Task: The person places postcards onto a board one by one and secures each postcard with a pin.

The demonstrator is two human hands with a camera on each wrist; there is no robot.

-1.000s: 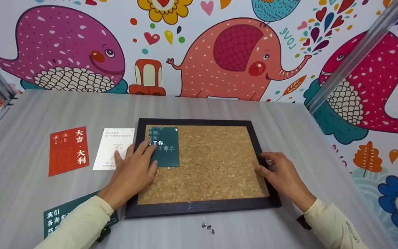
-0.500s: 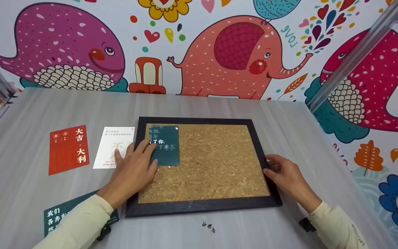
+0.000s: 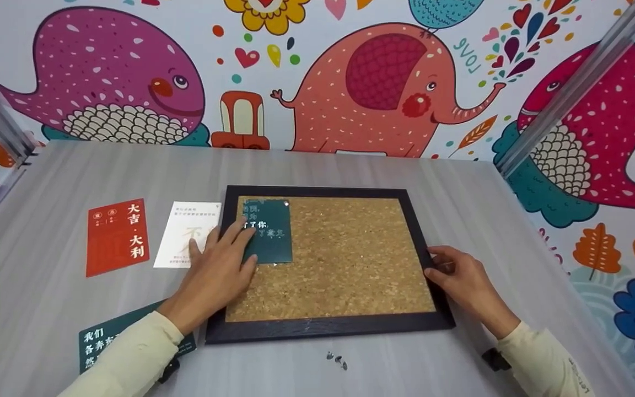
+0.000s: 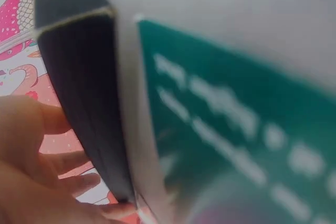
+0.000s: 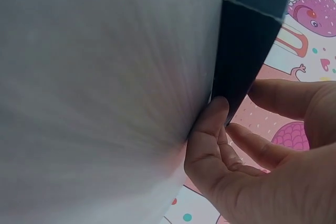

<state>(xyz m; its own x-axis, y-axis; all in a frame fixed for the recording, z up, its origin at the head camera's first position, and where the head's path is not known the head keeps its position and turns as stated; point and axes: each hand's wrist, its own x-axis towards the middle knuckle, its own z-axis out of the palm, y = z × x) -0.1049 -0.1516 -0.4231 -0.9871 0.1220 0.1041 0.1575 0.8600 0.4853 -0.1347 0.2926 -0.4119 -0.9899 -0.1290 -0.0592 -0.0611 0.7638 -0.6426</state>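
Observation:
A corkboard (image 3: 345, 264) in a black frame lies flat on the grey table in the head view. At its upper left sits a dark green card (image 3: 276, 251) with white lettering, a thumbtack (image 3: 286, 203) at its top right corner. My left hand (image 3: 213, 281) lies across the left side of the frame, fingers extended, their tips over the card and hiding its left part. On the opposite side, my right hand (image 3: 472, 286) grips the frame's right edge between thumb and fingers. The right wrist view shows curled fingers (image 5: 207, 145) against the black frame side (image 5: 241, 51).
Left of the board lie a red card (image 3: 116, 242) and a white card (image 3: 182, 226), the latter partly behind my left hand. Another green card (image 3: 113, 325) is half under my left sleeve. Several loose thumbtacks (image 3: 338, 360) lie in front. A cartoon-printed wall (image 3: 295, 82) stands behind.
My right hand has moved slightly outward, its thumb going from the cork's edge to the frame's right side. The left hand stays in place on the board.

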